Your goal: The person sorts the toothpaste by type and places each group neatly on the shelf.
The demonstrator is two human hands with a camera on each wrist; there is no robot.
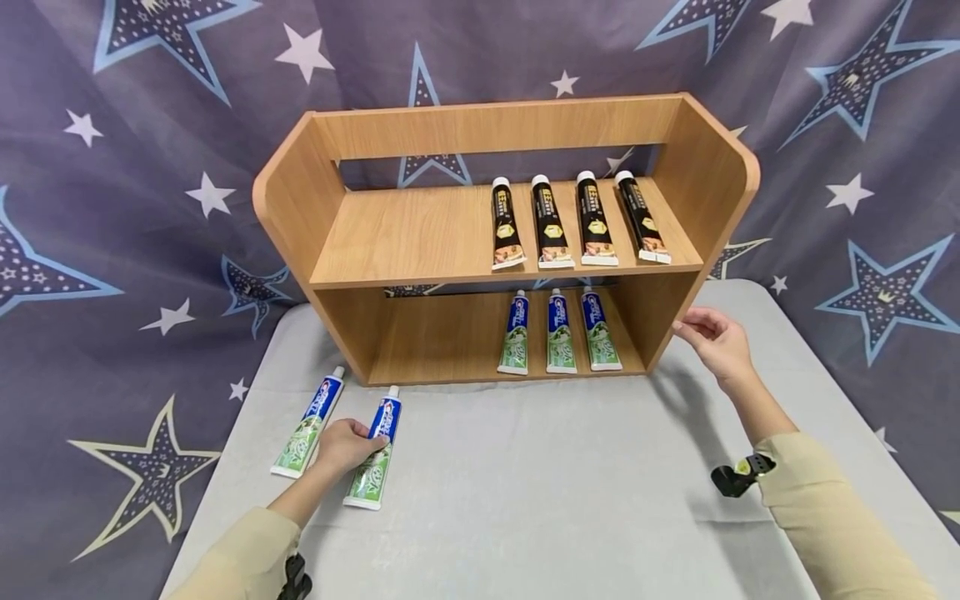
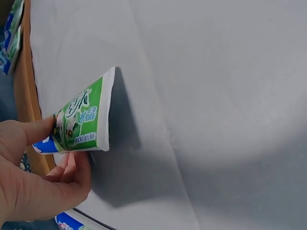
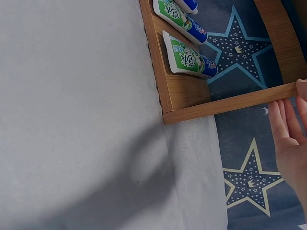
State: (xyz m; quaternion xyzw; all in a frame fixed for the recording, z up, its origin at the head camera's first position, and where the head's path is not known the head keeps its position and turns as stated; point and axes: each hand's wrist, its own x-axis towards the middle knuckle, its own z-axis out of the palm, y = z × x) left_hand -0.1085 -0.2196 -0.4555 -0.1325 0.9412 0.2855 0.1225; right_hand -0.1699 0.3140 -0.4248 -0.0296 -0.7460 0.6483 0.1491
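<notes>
My left hand [image 1: 347, 447] pinches a blue and green toothpaste tube [image 1: 369, 479] around its middle, left of the shelf's front. Thumb on one face and fingers beneath, the left wrist view shows the tube's flat white end [image 2: 106, 115] raised over its shadow. Beside that hand lies another blue and green tube [image 1: 306, 429] on the cloth. At the right side panel of the wooden shelf [image 1: 420, 229], my right hand [image 1: 720, 346] grips the panel's front edge. In the right wrist view, the thumb and fingers lie on opposite sides of that panel [image 3: 230, 104].
Several black toothpaste tubes [image 1: 552, 225] lie in a row on the upper board's right half. Below them, three blue and green tubes [image 1: 559, 333] lie on the lower board. A pale cloth [image 1: 525, 483] covers the table; a star-patterned curtain [image 1: 135, 333] hangs behind.
</notes>
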